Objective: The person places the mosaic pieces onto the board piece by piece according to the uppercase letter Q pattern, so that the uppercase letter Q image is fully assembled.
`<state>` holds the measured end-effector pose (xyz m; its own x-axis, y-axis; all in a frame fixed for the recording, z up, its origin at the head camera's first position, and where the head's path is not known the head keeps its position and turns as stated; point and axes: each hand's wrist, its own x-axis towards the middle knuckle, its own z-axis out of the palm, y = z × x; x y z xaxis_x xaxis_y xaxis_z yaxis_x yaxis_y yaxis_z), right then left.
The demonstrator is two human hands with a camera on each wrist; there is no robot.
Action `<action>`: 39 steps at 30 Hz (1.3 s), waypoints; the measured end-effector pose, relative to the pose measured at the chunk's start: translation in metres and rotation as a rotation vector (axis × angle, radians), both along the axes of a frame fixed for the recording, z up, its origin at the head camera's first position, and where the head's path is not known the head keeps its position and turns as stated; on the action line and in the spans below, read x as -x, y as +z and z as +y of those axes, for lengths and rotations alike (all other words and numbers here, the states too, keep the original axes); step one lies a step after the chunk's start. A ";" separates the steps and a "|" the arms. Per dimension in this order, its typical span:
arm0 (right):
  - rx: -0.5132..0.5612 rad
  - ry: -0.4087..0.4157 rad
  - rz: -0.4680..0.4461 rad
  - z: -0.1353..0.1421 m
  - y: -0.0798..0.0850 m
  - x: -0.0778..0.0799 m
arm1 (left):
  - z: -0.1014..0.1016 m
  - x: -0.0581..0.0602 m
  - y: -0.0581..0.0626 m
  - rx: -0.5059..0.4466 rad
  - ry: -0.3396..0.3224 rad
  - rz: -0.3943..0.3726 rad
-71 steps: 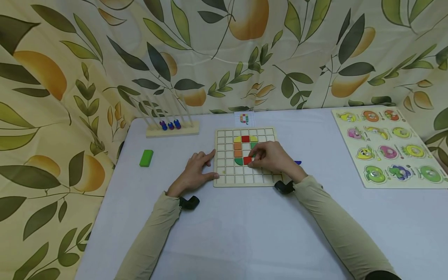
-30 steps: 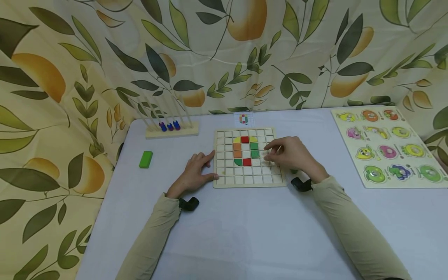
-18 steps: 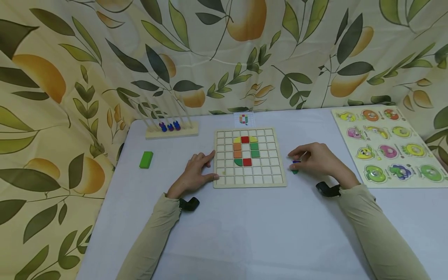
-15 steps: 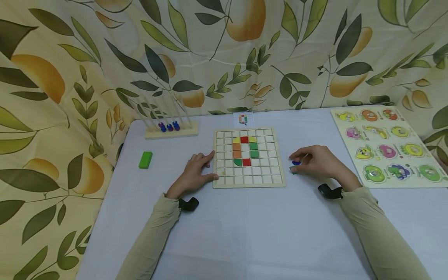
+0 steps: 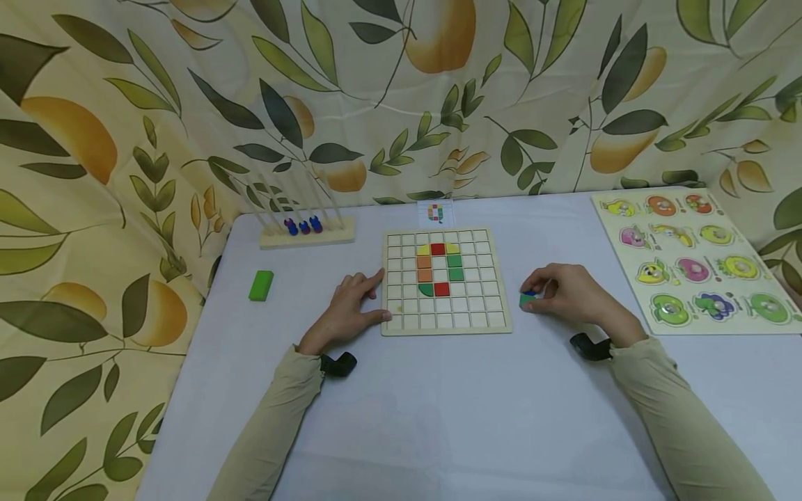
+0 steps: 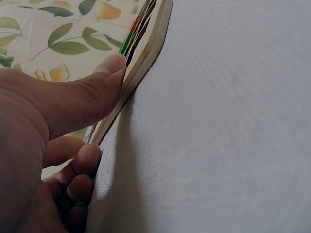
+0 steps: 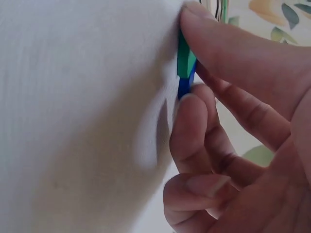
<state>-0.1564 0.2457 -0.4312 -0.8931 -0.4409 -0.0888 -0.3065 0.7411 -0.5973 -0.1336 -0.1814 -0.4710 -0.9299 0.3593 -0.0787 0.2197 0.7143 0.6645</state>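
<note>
A wooden grid board lies mid-table in the head view, with red, orange, yellow and green tiles set in a ring on it. Against its left edge rests my left hand, thumb and index finger spread along the side; in the left wrist view the thumb touches the board's edge. Right of the board, my right hand pinches a green tile together with a blue tile. From the right wrist camera, the green tile sits under the thumb and the blue tile by the fingertips.
Behind the board lies a small pattern card. A peg stand with blue and purple beads is at the back left, near a green block. A fruit puzzle board lies at the right.
My right hand has left the red tile on the board, moved right to the loose green and blue tiles, and brought them together between its fingers. My left hand has stayed put.
</note>
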 end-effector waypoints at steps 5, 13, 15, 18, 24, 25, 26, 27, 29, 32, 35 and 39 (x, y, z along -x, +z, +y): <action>-0.018 0.009 0.064 -0.004 -0.002 0.000 | 0.000 0.000 0.000 -0.004 0.001 -0.004; -0.044 0.040 0.120 -0.014 -0.004 -0.004 | 0.000 0.000 0.000 0.006 0.004 -0.001; -0.030 0.053 0.130 -0.016 -0.004 -0.004 | 0.000 0.000 -0.001 0.006 0.004 -0.001; -0.016 0.066 0.108 -0.018 -0.004 -0.004 | 0.000 0.000 -0.001 0.003 0.003 -0.003; -0.001 0.087 0.045 -0.022 -0.005 -0.004 | 0.000 0.000 0.000 -0.003 0.001 -0.007; 0.003 0.086 0.046 -0.022 -0.005 -0.004 | 0.000 0.000 0.000 -0.003 0.002 -0.006; 0.006 0.084 0.049 -0.022 -0.004 -0.004 | 0.000 0.000 0.000 -0.002 0.001 -0.004; 0.010 0.080 0.058 -0.022 -0.003 -0.004 | 0.000 0.000 0.000 -0.003 0.002 -0.004; 0.037 0.072 0.075 -0.022 0.000 -0.005 | 0.000 -0.001 0.000 -0.004 0.003 -0.002; 0.086 0.056 0.087 -0.022 0.006 -0.004 | 0.000 0.000 0.000 -0.006 0.004 -0.006; 0.129 0.037 0.074 -0.024 0.007 -0.002 | 0.000 0.000 0.001 -0.006 0.003 -0.007; 0.159 0.016 0.059 -0.028 0.006 0.001 | 0.000 0.000 0.000 -0.001 0.002 -0.005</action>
